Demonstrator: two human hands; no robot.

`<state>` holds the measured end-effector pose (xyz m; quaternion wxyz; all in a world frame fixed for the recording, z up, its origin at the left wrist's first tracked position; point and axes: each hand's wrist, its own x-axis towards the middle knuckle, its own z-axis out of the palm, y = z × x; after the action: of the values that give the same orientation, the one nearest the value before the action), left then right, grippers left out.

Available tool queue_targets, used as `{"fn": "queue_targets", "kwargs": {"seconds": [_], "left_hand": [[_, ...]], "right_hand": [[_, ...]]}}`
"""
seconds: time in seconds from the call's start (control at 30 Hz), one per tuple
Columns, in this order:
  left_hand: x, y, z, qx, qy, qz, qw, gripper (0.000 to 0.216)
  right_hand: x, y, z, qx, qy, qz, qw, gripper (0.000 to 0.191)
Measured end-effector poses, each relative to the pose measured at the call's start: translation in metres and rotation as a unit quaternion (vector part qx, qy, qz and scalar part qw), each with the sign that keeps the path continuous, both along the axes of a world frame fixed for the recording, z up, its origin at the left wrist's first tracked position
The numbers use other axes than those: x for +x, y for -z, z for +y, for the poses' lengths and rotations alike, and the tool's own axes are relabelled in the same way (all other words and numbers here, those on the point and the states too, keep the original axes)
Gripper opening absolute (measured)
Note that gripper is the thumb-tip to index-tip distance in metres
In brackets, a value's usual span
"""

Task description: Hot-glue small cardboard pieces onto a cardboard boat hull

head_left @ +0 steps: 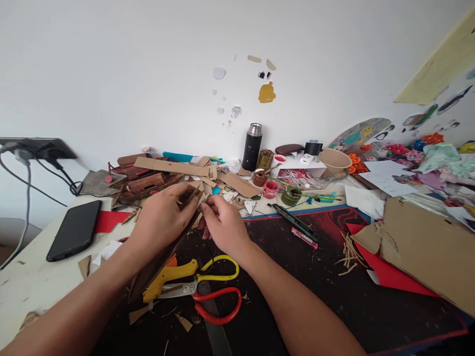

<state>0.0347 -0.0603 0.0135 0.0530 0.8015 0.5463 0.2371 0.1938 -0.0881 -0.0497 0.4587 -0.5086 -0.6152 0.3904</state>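
Note:
My left hand point(165, 210) is closed around a dark brown piece point(152, 274), probably painted cardboard, which slants down toward me below the wrist. My right hand point(224, 222) meets it at the fingertips, pinching at a small light brown scrap point(202, 200) whose shape is mostly hidden by the fingers. Just below the hands lie scissors point(217, 297) with one yellow and one red handle loop. A yellow glue gun point(166, 278) rests against them, and a metal ruler point(217, 338) runs underneath toward the near edge.
Cardboard strips point(174, 166) and brown model parts point(146, 184) are heaped at the back. Paint jars point(291, 195), a black thermos point(252, 148) and a utility knife point(293, 221) stand or lie beyond the mat point(297, 277). A phone point(75, 230) lies left, a cardboard sheet point(426, 247) right.

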Motion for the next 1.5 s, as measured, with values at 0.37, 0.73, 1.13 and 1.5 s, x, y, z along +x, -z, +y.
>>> {"fn": "queue_targets", "kwargs": {"seconds": [0.37, 0.73, 1.13, 1.5], "left_hand": [[-0.001, 0.004, 0.0, 0.001, -0.009, 0.013, 1.0, 0.03], [-0.007, 0.007, -0.002, -0.012, 0.013, 0.004, 1.0, 0.03], [-0.003, 0.005, -0.002, -0.035, 0.036, -0.017, 0.999, 0.027], [-0.004, 0.006, 0.0, -0.052, 0.045, -0.023, 0.997, 0.025]], "right_hand": [[0.0, -0.005, -0.001, 0.019, 0.002, -0.021, 1.0, 0.019], [-0.001, -0.004, -0.003, 0.007, -0.016, -0.026, 1.0, 0.018], [0.0, 0.004, 0.0, 0.005, -0.027, -0.031, 0.999, 0.019], [0.002, 0.009, 0.003, -0.008, -0.044, -0.026, 0.999, 0.021]]}}
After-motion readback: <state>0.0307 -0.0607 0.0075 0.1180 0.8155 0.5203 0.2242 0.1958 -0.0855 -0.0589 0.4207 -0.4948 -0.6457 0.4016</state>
